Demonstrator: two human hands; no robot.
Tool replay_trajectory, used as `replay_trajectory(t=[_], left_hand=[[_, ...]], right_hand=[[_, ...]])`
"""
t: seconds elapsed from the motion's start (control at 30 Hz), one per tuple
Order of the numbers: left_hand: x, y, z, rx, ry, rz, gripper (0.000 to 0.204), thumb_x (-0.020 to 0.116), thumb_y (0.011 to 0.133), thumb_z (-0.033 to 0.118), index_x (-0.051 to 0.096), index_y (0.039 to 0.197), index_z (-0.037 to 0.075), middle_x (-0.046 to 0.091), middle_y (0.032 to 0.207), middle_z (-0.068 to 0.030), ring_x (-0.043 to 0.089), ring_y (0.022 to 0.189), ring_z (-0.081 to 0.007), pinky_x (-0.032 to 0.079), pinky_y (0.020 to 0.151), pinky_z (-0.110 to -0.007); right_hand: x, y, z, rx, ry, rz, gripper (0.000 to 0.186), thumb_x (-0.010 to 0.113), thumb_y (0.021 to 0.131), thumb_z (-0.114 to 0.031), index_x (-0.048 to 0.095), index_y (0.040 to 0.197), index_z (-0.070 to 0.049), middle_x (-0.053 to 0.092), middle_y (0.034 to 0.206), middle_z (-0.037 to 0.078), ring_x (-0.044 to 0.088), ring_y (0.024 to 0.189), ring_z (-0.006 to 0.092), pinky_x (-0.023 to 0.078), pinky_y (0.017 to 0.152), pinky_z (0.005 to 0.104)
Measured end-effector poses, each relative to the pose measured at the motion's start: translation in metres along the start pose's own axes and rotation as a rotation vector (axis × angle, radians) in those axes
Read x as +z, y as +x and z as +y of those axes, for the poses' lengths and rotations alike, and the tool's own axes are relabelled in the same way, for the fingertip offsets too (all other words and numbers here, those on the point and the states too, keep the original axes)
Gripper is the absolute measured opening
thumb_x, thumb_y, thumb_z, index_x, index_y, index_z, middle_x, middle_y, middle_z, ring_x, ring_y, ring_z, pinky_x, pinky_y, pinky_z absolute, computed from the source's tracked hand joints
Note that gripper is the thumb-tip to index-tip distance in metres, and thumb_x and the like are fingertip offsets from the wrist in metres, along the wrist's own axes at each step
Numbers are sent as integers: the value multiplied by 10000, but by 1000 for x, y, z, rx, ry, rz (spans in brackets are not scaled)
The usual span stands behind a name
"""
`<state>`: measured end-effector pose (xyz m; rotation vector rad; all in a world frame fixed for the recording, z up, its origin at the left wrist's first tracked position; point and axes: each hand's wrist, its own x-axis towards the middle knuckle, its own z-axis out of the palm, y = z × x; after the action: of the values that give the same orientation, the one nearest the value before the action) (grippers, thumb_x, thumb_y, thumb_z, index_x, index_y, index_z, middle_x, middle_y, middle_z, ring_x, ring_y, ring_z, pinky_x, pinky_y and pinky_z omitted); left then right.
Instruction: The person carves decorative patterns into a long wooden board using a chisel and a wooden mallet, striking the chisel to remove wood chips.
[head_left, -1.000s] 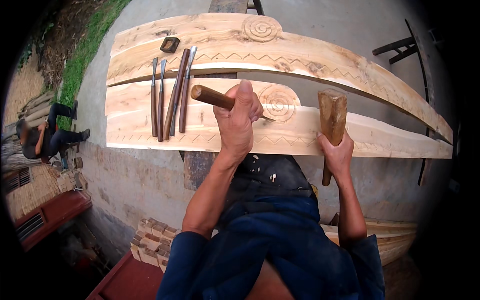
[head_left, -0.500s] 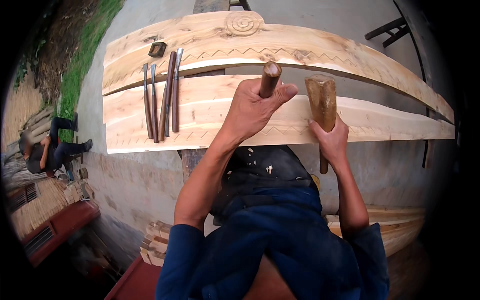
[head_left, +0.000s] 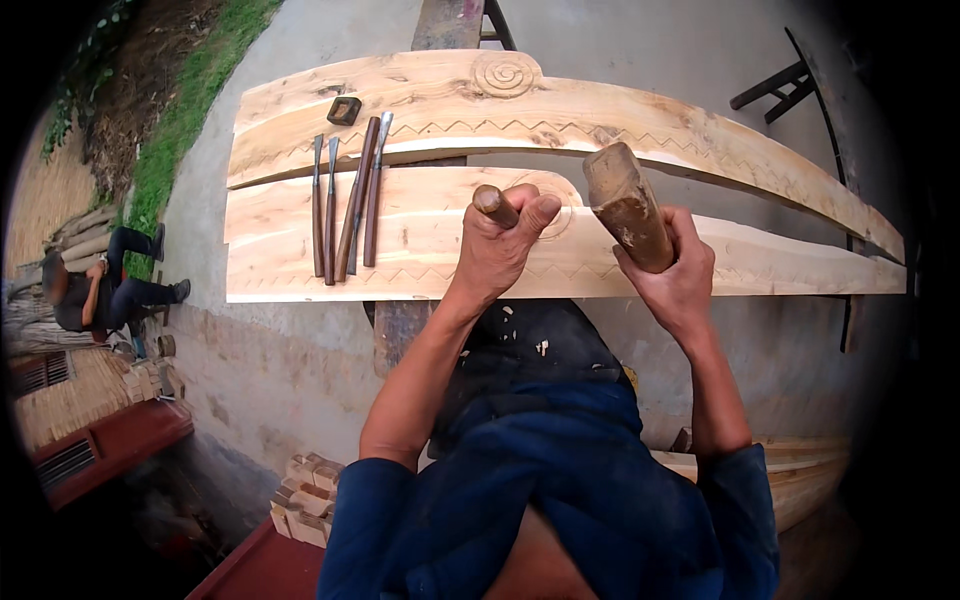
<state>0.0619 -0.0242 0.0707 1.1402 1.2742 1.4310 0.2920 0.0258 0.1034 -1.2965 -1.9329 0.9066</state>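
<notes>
My left hand is closed round the wooden handle of a chisel, held upright over the nearer pale board. Its blade is hidden below the fist. A spiral carving on that board shows partly behind the hand. In my right hand is a wooden mallet, its thick head raised and tilted toward the left, apart from the chisel. The farther board bears a spiral and a zigzag line. Several chisels lie side by side across the boards' left part.
A small dark square box sits on the farther board. Trestle supports hold the boards. Stacked wooden blocks stand at lower left, more planks at lower right. A person sits far left, near grass.
The mallet has come up, its head now leaning left toward the chisel. My left hand has shifted nearer and slightly left, uncovering part of the spiral. The whole view has shifted slightly.
</notes>
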Motion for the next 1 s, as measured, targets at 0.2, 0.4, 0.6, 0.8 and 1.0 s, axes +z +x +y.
replay_trajectory(t=[0.2,0.4,0.6,0.8,1.0], left_hand=[[12,3,26,-45,-30,61,539,696,1059,270,397,645,97,328,661,84,298,637,-61,256,550,-296],[18,5,15,47,-49,49,524,730,1033,226,407,661,45,348,638,49,323,639,-68,303,560,-304],[23,0,15,95,-25,36,434,736,1011,161,448,723,10,330,648,24,311,643,-63,293,545,-317],[21,1,10,99,5,33,409,732,1010,142,459,743,-5,339,640,20,312,638,-62,295,539,-313],[17,4,8,118,39,32,180,738,993,137,699,903,-14,472,621,-10,401,620,-82,372,553,-303]], right_hand=[[-63,38,-88,-370,118,320,539,889,773,-31,643,1252,-16,746,1020,103,716,919,161,579,833,307],[-68,40,-140,-491,715,335,211,616,966,-35,520,1150,2,586,902,69,576,734,122,515,686,318],[-101,64,-146,-696,-715,143,280,691,843,64,575,1081,-29,627,813,121,630,702,311,503,656,415],[-65,43,-132,-681,-30,197,243,689,813,77,580,996,-40,545,740,79,580,633,221,461,582,361],[-84,49,-124,-519,-324,211,269,725,840,67,650,1082,-20,606,769,73,603,622,216,474,601,313]])
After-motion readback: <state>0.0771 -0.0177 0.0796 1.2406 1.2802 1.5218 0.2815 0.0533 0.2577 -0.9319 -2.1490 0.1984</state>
